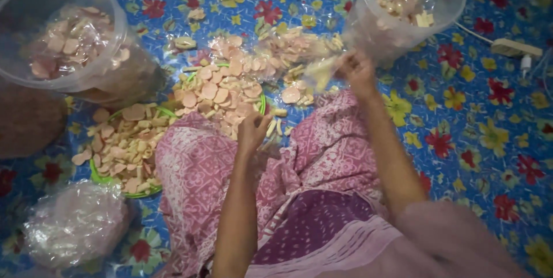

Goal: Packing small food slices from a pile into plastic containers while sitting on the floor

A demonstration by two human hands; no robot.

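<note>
I sit on a floral mat with pink patterned cloth [322, 157] over my legs. My left hand [252, 133] hovers at the near edge of a heap of pale pink round crackers [222, 91] on a green tray, fingers bent around a few pieces. My right hand [356, 71] is raised further right and grips a small clear plastic bag [320, 72] with yellowish stick crackers inside. More bagged crackers [288, 45] lie just beyond both hands.
A clear tub [368, 25] with crackers stands at the top right, another clear tub [109, 2] at the top left. A green plate [109, 179] of crackers and a bundle of plastic bags [75, 223] lie left. A white power strip [514, 48] sits far right.
</note>
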